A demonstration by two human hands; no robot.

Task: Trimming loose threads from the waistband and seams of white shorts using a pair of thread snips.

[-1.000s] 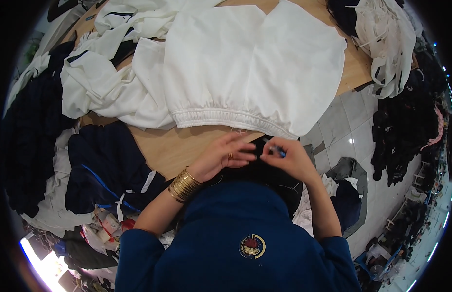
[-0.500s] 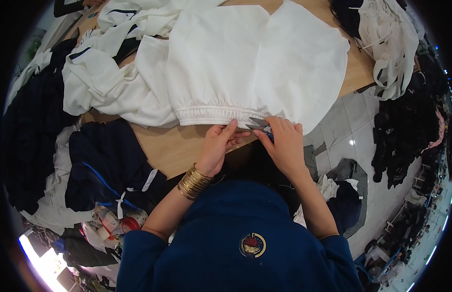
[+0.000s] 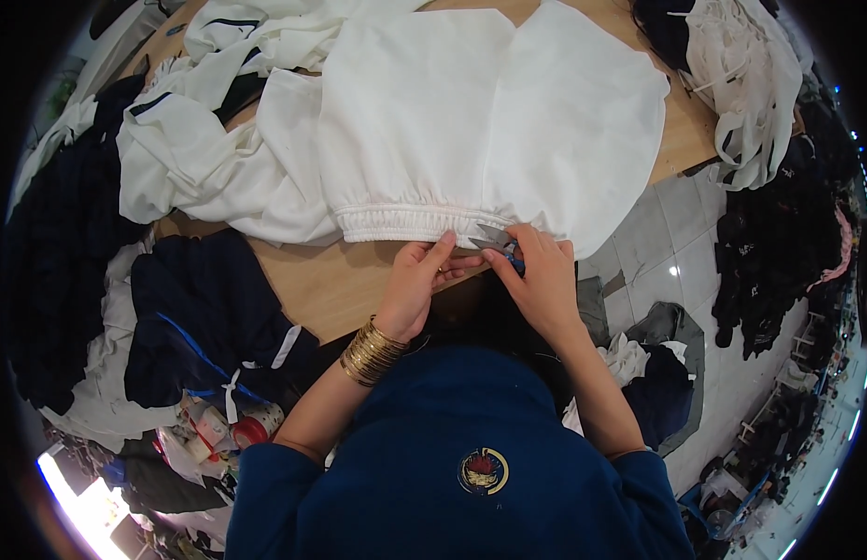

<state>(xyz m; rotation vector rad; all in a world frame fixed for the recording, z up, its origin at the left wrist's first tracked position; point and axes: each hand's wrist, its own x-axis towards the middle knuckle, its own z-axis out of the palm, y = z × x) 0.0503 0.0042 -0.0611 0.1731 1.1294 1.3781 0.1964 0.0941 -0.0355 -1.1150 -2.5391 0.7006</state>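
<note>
At the near edge of the wooden worktop, a white garment lies spread flat, its gathered elastic waistband turned toward the person. The left hand rests just below that waistband, its fingers curled and the thumb pressing up against the band's lower edge. The right hand sits just to the right of it, also at the waistband, fingers closed around a small pair of thread snips with a blue handle; the metal blades point left toward the left hand and lie against the band. A stack of gold bangles circles the left wrist. Left of the white garment lie more crumpled white clothes, and below those, nearer the person, a dark navy garment hangs over the worktop's edge. Right of the white garment, beyond the worktop's edge, a tiled floor shows.
</note>
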